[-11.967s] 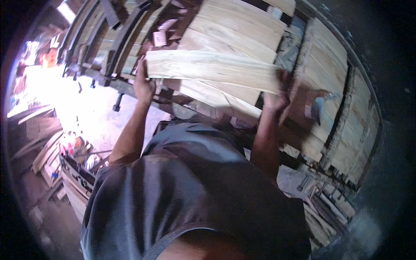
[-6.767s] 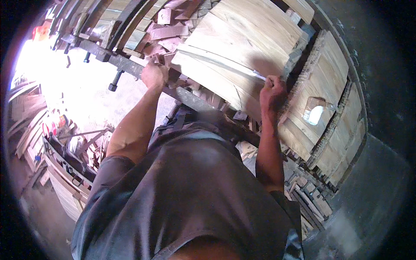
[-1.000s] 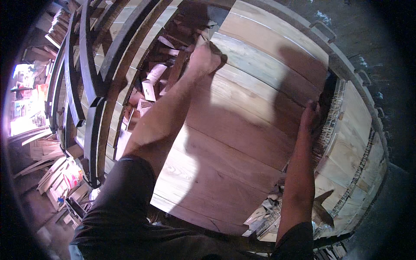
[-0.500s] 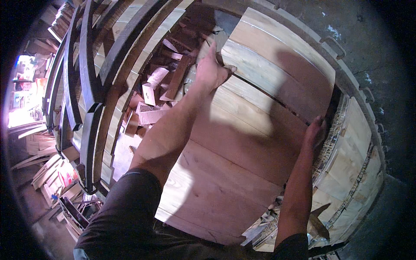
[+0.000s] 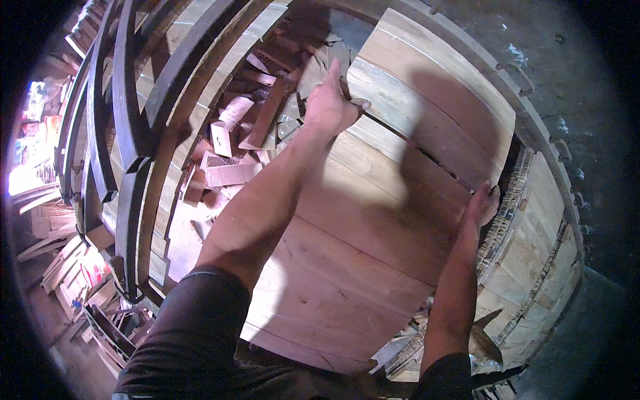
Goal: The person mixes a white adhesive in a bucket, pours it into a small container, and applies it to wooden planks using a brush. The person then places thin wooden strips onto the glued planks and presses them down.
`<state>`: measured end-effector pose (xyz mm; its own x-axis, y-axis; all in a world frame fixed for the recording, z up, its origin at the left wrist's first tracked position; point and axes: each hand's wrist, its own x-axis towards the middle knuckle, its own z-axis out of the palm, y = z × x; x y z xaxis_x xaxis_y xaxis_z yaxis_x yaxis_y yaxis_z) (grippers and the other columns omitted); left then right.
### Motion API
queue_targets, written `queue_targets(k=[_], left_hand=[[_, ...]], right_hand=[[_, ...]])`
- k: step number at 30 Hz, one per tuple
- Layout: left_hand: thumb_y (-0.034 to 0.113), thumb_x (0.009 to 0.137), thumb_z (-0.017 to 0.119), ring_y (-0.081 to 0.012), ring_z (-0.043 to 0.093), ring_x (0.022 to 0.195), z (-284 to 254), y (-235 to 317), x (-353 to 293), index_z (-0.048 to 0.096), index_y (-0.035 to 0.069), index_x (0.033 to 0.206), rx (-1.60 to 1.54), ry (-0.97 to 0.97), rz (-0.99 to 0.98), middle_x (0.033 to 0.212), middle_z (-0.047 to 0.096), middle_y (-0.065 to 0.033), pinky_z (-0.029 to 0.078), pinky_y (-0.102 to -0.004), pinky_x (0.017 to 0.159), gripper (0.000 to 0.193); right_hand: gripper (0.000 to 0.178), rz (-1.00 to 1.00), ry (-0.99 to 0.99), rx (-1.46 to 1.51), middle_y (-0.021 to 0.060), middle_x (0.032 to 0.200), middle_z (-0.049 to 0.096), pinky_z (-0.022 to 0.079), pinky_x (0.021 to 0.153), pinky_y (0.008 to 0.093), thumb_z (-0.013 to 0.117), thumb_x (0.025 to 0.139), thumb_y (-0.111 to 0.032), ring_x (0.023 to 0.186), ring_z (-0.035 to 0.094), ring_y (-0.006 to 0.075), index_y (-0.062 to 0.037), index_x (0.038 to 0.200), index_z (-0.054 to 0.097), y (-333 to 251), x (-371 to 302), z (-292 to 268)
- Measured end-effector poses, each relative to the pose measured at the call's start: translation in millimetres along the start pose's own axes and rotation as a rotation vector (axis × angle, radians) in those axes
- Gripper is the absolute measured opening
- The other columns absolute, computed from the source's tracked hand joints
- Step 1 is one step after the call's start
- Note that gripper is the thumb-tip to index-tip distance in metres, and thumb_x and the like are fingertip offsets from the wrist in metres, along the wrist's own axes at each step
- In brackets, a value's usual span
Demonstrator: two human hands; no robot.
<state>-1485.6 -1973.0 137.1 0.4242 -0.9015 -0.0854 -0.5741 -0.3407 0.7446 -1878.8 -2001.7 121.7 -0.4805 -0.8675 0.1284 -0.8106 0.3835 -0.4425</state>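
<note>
Dark bars (image 5: pixel 128 227) — near them, jumbled wood offcuts (image 5: pixel 231 175)

Left arm (image 5: pixel 265 197), right arm (image 5: pixel 457 287) outstretched

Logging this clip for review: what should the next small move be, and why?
Perhaps ease the near plank against the far plank: a dark gap runs between them, the left hand and right hand rest at its two ends, and other boards look more closely joined.
</note>
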Motion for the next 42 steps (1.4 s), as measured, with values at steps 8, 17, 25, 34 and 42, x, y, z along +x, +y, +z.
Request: queue_targets(k=[8, 17, 25, 34, 42], left_hand=[[0.038, 0.071, 0.083, -0.0355, 0.064, 0.107, -7.7, 8.6, 0.7, 0.017, 0.004, 0.153, 0.030, -0.056, -0.059, 0.114, 0.068, -0.0192, 0.049, -0.0414, 0.096, 0.110], [0.036, 0.069, 0.086, -0.0359, 0.063, 0.109, -3.6, 15.0, -0.8, 0.018, 0.001, 0.152, 0.032, 0.009, -0.085, 0.115, 0.066, -0.0220, 0.048, -0.0414, 0.098, 0.112], [0.036, 0.068, 0.087, -0.0376, 0.064, 0.103, 0.3, 6.7, -1.2, 0.015, 0.000, 0.152, 0.018, 0.092, 0.015, 0.105, 0.068, -0.0218, 0.050, -0.0410, 0.092, 0.116], [0.032, 0.070, 0.087, -0.0281, 0.057, 0.122, -5.4, 10.5, -5.2, 0.031, -0.002, 0.145, -0.222, 0.043, -0.025, 0.129, 0.060, -0.0200, 0.043, -0.0349, 0.104, 0.100], [0.017, 0.080, 0.074, -0.0163, 0.065, 0.090, -23.6, -60.1, -15.7, 0.065, -0.001, 0.113, -0.280, -0.119, 0.004, 0.098, 0.072, -0.0094, 0.049, -0.0303, 0.084, 0.039]], right_hand=[[0.081, -0.017, -0.004, -0.020, 0.0271, 0.125, 0.061, 0.046, 0.098, 0.0455, 0.057, 0.087, -0.061, 0.115, 0.059, 0.0411, 0.0067, 0.130, 0.055, -5.6, 1.3, -2.7], [0.086, -0.075, -0.004, 0.092, 0.0250, 0.125, 0.062, 0.046, 0.097, 0.0464, 0.062, 0.081, -0.064, 0.116, 0.060, 0.0397, 0.0043, 0.133, 0.053, 2.6, 0.2, -1.2], [0.090, -0.081, -0.031, 0.112, 0.0274, 0.135, 0.054, 0.041, 0.104, 0.0416, 0.064, 0.081, -0.064, 0.124, 0.054, 0.0396, 0.0069, 0.134, 0.051, 5.9, 1.7, -0.1], [0.069, -0.238, -0.096, 0.189, 0.0224, 0.124, 0.063, 0.045, 0.099, 0.0423, 0.064, 0.087, -0.053, 0.114, 0.060, 0.0374, 0.0028, 0.127, 0.058, 49.8, 16.7, 2.0], [0.048, 0.128, -0.379, 0.633, 0.0138, 0.116, 0.067, 0.044, 0.092, 0.0348, 0.069, 0.088, -0.033, 0.104, 0.059, 0.0221, 0.0054, 0.116, 0.066, 75.0, -27.8, -30.2]])
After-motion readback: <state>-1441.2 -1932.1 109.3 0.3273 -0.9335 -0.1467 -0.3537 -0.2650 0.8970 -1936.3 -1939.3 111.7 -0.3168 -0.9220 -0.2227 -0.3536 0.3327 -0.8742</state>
